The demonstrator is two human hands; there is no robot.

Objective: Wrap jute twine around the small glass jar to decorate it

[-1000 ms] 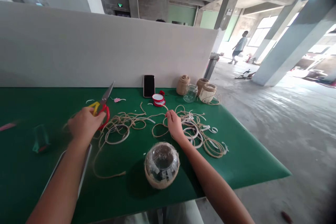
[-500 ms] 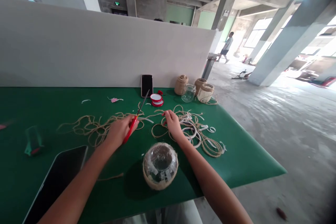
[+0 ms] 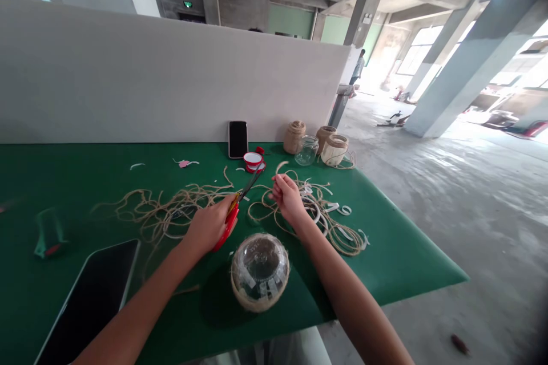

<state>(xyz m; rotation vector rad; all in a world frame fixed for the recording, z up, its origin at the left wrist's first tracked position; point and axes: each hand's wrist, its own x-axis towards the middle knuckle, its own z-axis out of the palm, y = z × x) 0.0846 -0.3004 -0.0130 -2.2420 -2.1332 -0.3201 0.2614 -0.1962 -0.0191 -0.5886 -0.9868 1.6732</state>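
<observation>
My left hand [image 3: 209, 223] is closed around red-handled scissors [image 3: 228, 227], whose blades point up and away to the right. In a pinch, my right hand [image 3: 290, 198] holds a piece of jute twine [image 3: 281, 166], its short end sticking up above the fingers. Between my forearms stands a round glass jar [image 3: 260, 265], seemingly bottom up, with twine around its sides and pale tape strips on it. A loose tangle of twine [image 3: 149, 214] spreads beyond my left hand. More twine [image 3: 349, 248], mixed with white tape strips, lies to the right of my right hand.
At the back stand a clear glass jar [image 3: 306, 151] and several twine-wrapped jars [image 3: 335, 151]. Red-and-white tape rolls [image 3: 253, 158] lie before a phone [image 3: 238, 140] by the white partition [image 3: 171, 80]. A tablet [image 3: 92, 291] and green tape dispenser [image 3: 49, 234] are at left.
The scissors have swung lower and to the right with my left hand. My right hand has shifted slightly right, and the twine end now points upward. The distant person has walked left behind the pillar.
</observation>
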